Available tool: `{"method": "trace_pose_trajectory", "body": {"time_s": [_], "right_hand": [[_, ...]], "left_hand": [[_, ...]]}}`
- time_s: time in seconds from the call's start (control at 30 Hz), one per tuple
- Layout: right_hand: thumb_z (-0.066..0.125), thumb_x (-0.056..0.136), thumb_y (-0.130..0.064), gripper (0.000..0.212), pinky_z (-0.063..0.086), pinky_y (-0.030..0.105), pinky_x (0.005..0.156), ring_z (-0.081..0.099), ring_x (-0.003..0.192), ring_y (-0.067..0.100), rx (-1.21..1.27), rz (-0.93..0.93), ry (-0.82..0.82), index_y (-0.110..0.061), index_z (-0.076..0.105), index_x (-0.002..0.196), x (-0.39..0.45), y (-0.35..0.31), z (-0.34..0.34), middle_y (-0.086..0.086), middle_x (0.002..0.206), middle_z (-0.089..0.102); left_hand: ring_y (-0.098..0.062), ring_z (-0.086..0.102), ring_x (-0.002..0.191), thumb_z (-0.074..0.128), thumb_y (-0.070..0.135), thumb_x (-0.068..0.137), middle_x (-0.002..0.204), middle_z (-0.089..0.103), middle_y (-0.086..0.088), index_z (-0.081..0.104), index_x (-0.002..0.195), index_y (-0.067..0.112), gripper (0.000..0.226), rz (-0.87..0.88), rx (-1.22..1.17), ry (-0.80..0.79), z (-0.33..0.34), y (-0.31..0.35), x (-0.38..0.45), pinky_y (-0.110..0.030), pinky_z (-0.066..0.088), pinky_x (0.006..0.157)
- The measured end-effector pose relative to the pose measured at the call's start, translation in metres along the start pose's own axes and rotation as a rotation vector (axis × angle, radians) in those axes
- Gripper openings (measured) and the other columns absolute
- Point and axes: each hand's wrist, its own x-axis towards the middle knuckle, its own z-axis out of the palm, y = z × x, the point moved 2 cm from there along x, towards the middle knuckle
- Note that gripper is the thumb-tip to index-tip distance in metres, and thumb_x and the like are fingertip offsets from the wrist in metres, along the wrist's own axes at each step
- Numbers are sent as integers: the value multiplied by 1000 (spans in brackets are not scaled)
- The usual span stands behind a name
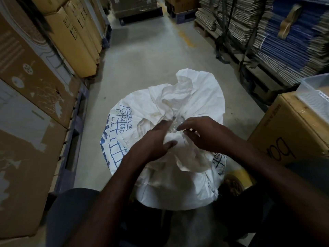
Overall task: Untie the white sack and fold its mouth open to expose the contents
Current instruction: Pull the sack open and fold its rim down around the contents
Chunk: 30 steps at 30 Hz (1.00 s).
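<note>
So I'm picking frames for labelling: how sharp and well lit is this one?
Head view: dim warehouse light, dark toward the bottom edge; wide-angle bending tilts the cardboard boxes at the left; left hand and right hand are slightly motion-blurred over the white sack; its blue print reads only partly.

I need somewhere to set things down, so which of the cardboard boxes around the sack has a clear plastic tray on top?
The brown box at the right, beside the white sack; a clear tray rests on it.
</note>
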Motion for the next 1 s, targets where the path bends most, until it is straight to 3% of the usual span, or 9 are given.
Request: {"method": "trace_pose_trajectory", "body": {"time_s": [0.13,0.23,0.37,0.5,0.6,0.7,0.8,0.9,1.0], "right_hand": [[59,103,-12,56,42,31,114,55,139,24,-47,-5,-138,-15,46,157,12,-3,29,5,155,53],[59,105,-40,85,25,40,125,40,149,27,-265,5,-318,-6,12,167,11,-2,47,13,162,41],[60,101,-53,75,29,43,121,46,141,26,-350,-53,-384,-17,34,161,8,-13,42,8,150,53],[61,95,-65,67,37,45,117,59,127,26,-366,-51,-537,-35,47,154,0,-19,31,2,133,66],[60,97,-66,60,28,43,124,59,129,20,-321,-45,-544,-36,53,149,-6,-19,28,-1,131,66],[57,99,-64,49,42,36,111,60,127,17,-178,-13,-413,-38,62,139,-4,-17,19,-8,138,63],[49,106,-50,35,52,40,102,65,119,20,-90,-2,-227,-30,68,128,7,-12,14,-6,132,68],[43,110,-27,34,33,40,124,64,124,20,-156,-7,-170,-27,62,138,19,-1,19,-1,134,69],[42,111,-30,38,13,54,130,47,145,10,-273,41,-302,-30,54,147,20,10,29,-4,151,58]], "left_hand": [[-23,17,167,50,18,114,180,15,-8,13,172,12,69,-73,-110,108,2,-7,7,-21,15,126],[-23,23,165,54,16,112,182,4,-3,0,173,14,82,-175,-161,165,-1,-15,2,-18,15,124],[-36,58,140,68,46,103,177,29,-8,-6,173,22,105,-301,-149,268,-3,-31,-4,-43,46,114],[-40,56,144,58,70,100,170,43,-12,-3,173,30,103,-451,-115,371,-16,-44,-5,-47,46,113],[-40,52,147,57,73,99,170,43,-12,1,174,28,103,-479,-108,327,-20,-48,-3,-47,44,115],[-39,60,135,66,63,99,153,62,-9,23,170,30,90,-394,77,411,-21,-33,-6,-49,53,103],[-30,64,114,73,42,99,121,69,-9,51,155,45,60,-211,144,482,-25,-13,-4,-42,56,94],[-23,70,112,72,31,99,114,78,-2,68,140,41,43,39,150,308,-14,-4,6,-35,47,106],[-17,70,112,64,60,99,111,80,11,63,143,43,48,59,300,186,-1,-7,3,-37,41,111]]}}
